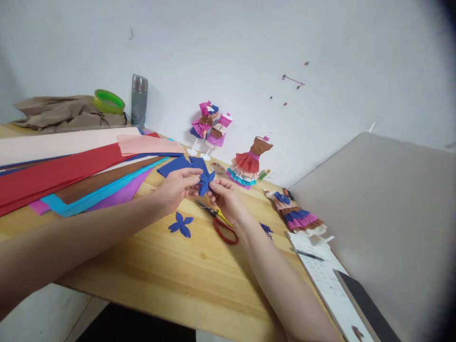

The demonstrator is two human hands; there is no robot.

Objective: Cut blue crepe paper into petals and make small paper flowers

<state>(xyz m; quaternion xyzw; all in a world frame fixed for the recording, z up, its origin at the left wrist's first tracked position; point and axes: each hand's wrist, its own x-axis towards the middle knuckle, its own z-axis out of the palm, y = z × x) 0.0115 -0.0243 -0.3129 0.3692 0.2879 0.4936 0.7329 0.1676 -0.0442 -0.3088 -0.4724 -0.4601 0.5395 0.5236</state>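
Between the fingers (192,172), a blue flower (205,184)

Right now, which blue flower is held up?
The upper flower, between left hand and right hand; the lower flower lies on the table.

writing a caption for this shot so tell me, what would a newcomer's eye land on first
Probably the bright coloured strips spread over the left of the table, red, brown and purple among them. Next, the small dress form in a ruffled, tiered skirt near the wall. Then, mid-picture, the blue petalled piece held between the left hand and right hand, with a similar blue piece lying below.
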